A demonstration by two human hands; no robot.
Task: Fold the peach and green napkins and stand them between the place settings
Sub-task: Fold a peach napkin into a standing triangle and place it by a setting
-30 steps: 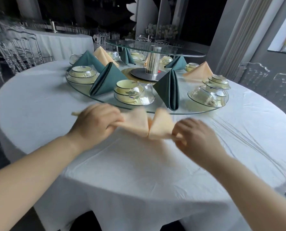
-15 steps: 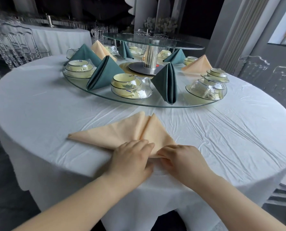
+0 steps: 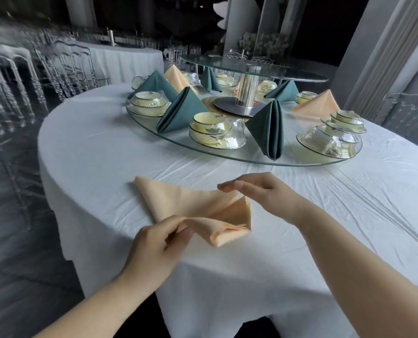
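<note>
A peach napkin lies partly folded on the white tablecloth near the table's front edge. My left hand pinches its near fold and lifts it a little. My right hand hovers over the napkin's right corner with straight fingers, holding nothing. Folded green napkins and a peach napkin stand between the place settings on the glass turntable.
A raised glass tier on a metal post stands at the turntable's centre. Clear chairs line the left side and one stands at the right. Another white-clothed table is behind.
Both hands had been pressing the napkin's near point flat. Now my left hand has lifted that fold and my right hand has risen off the cloth; the napkin is folded narrower.
</note>
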